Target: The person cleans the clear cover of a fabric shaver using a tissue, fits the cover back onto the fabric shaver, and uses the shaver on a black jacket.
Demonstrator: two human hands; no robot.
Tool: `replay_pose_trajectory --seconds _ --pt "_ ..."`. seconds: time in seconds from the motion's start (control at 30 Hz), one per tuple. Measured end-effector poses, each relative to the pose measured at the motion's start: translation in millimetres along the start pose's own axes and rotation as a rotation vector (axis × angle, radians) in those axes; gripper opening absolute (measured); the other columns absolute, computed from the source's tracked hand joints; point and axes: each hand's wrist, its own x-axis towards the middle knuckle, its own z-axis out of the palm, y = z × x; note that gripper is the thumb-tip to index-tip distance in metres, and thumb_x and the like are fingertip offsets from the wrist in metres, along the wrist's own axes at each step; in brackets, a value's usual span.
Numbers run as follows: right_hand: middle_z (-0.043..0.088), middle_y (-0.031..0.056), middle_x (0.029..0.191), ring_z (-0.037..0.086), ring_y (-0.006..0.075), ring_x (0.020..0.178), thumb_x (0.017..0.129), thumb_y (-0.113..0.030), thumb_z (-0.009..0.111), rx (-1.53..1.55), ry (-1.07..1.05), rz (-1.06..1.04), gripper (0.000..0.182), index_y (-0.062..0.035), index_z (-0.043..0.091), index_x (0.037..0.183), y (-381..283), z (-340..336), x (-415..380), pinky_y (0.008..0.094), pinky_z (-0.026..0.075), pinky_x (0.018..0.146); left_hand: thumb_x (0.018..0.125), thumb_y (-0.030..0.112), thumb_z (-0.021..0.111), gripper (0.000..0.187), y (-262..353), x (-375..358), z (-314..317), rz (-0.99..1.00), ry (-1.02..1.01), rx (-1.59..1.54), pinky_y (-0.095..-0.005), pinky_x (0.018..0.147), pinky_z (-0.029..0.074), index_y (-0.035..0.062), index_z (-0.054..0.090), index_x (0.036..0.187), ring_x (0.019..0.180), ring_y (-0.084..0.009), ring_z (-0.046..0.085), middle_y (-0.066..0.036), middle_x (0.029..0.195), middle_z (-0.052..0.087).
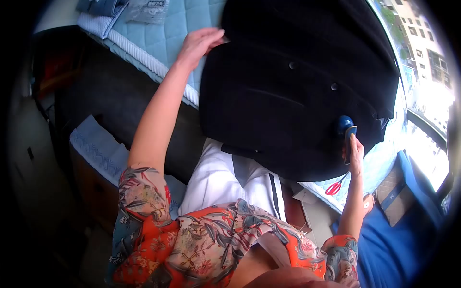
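A black buttoned coat (269, 96) lies spread over the light blue quilted cover, its lower edge hanging toward my lap. My right hand (355, 151) grips the handle of a blue fabric shaver (345, 125), whose round head rests against the coat near the right side. At the coat's upper left edge is my left hand (199, 45), its fingers bent together over the border of the cloth. Two dark buttons show on the coat between my hands.
Red-handled scissors (333, 188) lie on the quilted cover (158, 43) below my right hand. A clear plastic bag (149, 10) and folded blue cloth (102, 21) are at upper left. Blue fabric (389, 245) spreads at lower right, beside a bright window (432, 158).
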Motion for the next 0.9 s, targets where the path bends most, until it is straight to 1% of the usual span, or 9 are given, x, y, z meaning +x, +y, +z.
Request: replay_pose_trajectory --seconds 0.1,0.2,0.37,0.47,0.53,0.67,0.73,0.83,0.9 --pt "0.051 0.0002 0.057 0.047 0.0076 0.042 0.093 -0.047 0.048 -0.075 0.005 -0.039 0.043 -0.0053 0.058 0.083 -19.3 -2.2 0.0 0.0201 0.036 0.039 0.081 0.016 0.068 0.042 9.4 28.9 18.5 0.059 -0.092 -0.196 -0.0280 0.072 0.053 -0.0053 0.056 0.115 0.089 -0.0167 0.061 -0.009 0.096 0.064" --pt "0.052 0.0009 0.058 0.049 0.0080 0.044 0.093 -0.045 0.048 -0.111 -0.096 -0.146 0.043 -0.0040 0.058 0.084 -95.6 59.0 -4.7 0.0205 0.036 0.041 0.080 0.006 0.066 0.046 -2.9 48.1 5.9 0.015 -0.278 -0.312 -0.0290 0.077 0.055 -0.0075 0.051 0.121 0.093 -0.0184 0.061 -0.012 0.106 0.061" --pt "0.055 0.0029 0.061 0.052 0.0082 0.047 0.093 -0.043 0.048 -0.068 -0.292 -0.395 0.044 -0.0010 0.059 0.089 -210.7 154.0 12.6 0.0204 0.038 0.043 0.080 0.000 0.063 0.045 9.3 36.3 20.6 0.030 -0.367 -0.264 -0.0293 0.079 0.054 -0.0069 0.050 0.122 0.092 -0.0183 0.062 -0.010 0.103 0.062" --pt "0.056 0.0041 0.062 0.053 0.0090 0.048 0.092 -0.045 0.050 -0.056 -0.339 -0.366 0.047 0.0016 0.060 0.089 -252.1 210.1 26.8 0.0212 0.041 0.045 0.080 0.000 0.063 0.045 3.4 39.7 17.0 0.026 -0.412 -0.302 -0.0299 0.079 0.054 -0.0067 0.050 0.123 0.090 -0.0188 0.062 -0.011 0.103 0.062" --pt "0.057 0.0055 0.063 0.053 0.0098 0.047 0.090 -0.047 0.051 -0.105 -0.321 -0.365 0.051 0.0029 0.060 0.083 -263.4 232.1 33.0 0.0226 0.043 0.046 0.080 -0.001 0.063 0.045 6.1 37.7 17.2 0.051 -0.441 -0.325 -0.0304 0.079 0.054 -0.0069 0.050 0.123 0.088 -0.0190 0.063 -0.011 0.103 0.062" --pt "0.056 0.0057 0.061 0.053 0.0114 0.046 0.091 -0.047 0.050 0.060 -0.231 -0.441 0.051 0.0020 0.058 0.080 -289.4 213.3 55.5 0.0250 0.043 0.043 0.080 -0.002 0.062 0.040 17.4 23.7 40.5 0.054 -0.369 -0.337 -0.0307 0.078 0.054 -0.0060 0.053 0.119 0.084 -0.0187 0.063 -0.010 0.098 0.063" --pt "0.055 0.0053 0.060 0.052 0.0117 0.045 0.091 -0.046 0.050 0.037 -0.273 -0.420 0.049 0.0012 0.058 0.080 -288.9 217.3 60.7 0.0248 0.042 0.041 0.080 -0.002 0.061 0.038 16.5 22.7 43.2 0.062 -0.302 -0.360 -0.0307 0.077 0.054 -0.0050 0.056 0.117 0.082 -0.0185 0.064 -0.010 0.095 0.064" --pt "0.055 0.0050 0.060 0.053 0.0109 0.045 0.091 -0.047 0.050 0.002 -0.390 -0.338 0.050 0.0008 0.058 0.079 -270.6 208.1 29.6 0.0241 0.043 0.042 0.082 0.000 0.060 0.038 21.2 23.2 38.4 0.072 -0.433 -0.306 -0.0315 0.080 0.053 -0.0010 0.055 0.120 0.090 -0.0172 0.062 -0.007 0.097 0.063" --pt "0.055 0.0047 0.060 0.052 0.0106 0.044 0.090 -0.049 0.051 -0.113 -0.383 -0.294 0.051 0.0004 0.058 0.081 -257.1 206.5 11.2 0.0230 0.043 0.042 0.082 0.000 0.060 0.038 24.1 21.4 38.3 0.071 -0.411 -0.282 -0.0314 0.080 0.053 0.0000 0.055 0.120 0.090 -0.0169 0.062 -0.007 0.098 0.063"
